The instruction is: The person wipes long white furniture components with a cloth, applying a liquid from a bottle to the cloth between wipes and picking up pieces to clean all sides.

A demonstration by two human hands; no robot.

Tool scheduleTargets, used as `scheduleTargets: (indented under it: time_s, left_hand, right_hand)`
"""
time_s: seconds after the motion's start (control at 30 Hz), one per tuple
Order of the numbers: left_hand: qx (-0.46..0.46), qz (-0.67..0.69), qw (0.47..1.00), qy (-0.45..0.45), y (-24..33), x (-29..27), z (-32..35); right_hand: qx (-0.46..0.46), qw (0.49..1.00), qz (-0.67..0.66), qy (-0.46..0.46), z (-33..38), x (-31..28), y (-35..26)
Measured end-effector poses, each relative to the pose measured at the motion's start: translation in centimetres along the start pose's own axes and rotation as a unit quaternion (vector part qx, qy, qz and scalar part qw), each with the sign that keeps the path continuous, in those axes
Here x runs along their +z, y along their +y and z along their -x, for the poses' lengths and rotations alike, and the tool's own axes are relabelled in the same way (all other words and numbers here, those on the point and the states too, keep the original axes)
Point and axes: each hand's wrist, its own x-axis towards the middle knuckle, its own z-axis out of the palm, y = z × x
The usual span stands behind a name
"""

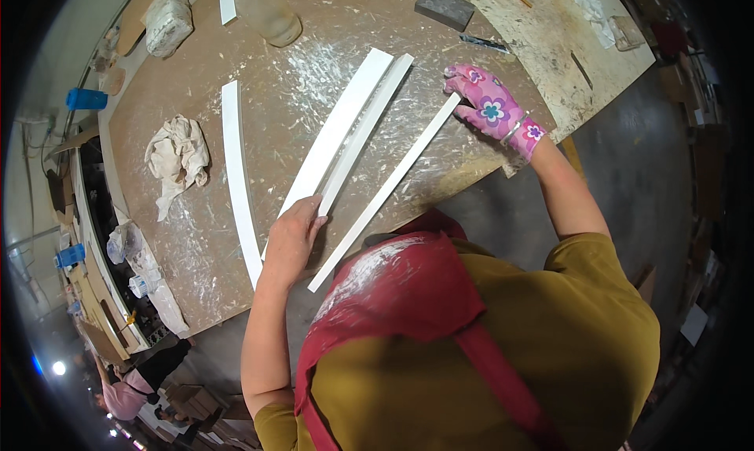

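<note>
My bare left hand [294, 233] presses on the near end of a wide white strip [345, 121], fingers curled over its edge. A thinner white strip [375, 113] lies right against it. My right hand [488, 103], in a pink flowered glove, lies flat on the dusty workbench [314, 66]. Its fingertips touch the far end of a narrow white strip [385, 192] that runs diagonally toward my body. Another long white strip [238, 176] lies apart on the left. A red apron covers my chest.
A crumpled white rag [179, 157] lies left of the strips. At the back are a plastic bottle [267, 15], a wrapped white bundle [167, 19] and a grey block [444, 7]. Another person [126, 396] stands far off at lower left.
</note>
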Motion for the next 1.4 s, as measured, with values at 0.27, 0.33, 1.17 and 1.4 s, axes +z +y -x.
scheduleTargets:
  time_s: [0.27,0.33,1.17,1.4]
  left_hand:
    - [0.006,0.054,0.997,-0.053,1.3,1.3,1.1]
    - [0.018,0.059,0.995,-0.076,1.8,1.6,1.1]
    - [-0.024,0.186,0.972,-0.144,-0.5,0.7,-0.8]
    - [-0.157,-0.152,0.954,0.203,-7.7,-1.3,3.0]
  right_hand:
    - [-0.005,0.996,0.029,0.081,-1.0,-1.0,-2.7]
    - [-0.018,0.994,0.059,0.094,-1.2,-0.8,-2.5]
    - [-0.109,0.993,0.033,0.014,-2.1,-0.5,-2.0]
    - [-0.082,0.995,0.029,-0.042,-2.6,-0.9,-2.3]
